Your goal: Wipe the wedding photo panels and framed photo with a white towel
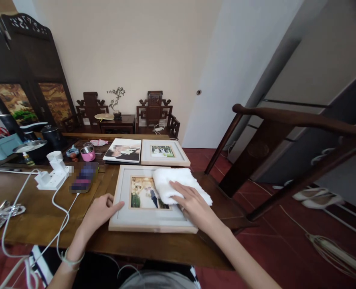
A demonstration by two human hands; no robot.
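A light wooden picture frame (154, 223) with a pale mat and a photo lies flat on the table in front of me. My left hand (101, 210) holds its left side, the thumb on the border and the other fingers curled by the edge. A white cloth (173, 176) is spread over the upper right of the frame and covers part of the photo. My right hand (190, 198) presses on this cloth, gripping it against the glass. The fingertips of that hand are partly hidden in the cloth.
Behind lie a second framed photo (181, 154) and a photo album (120, 151). To the left are a charging phone (83, 178), a white power strip (51, 178) with cables, and a pink cup (87, 153). A wooden chair (250, 150) stands at the right.
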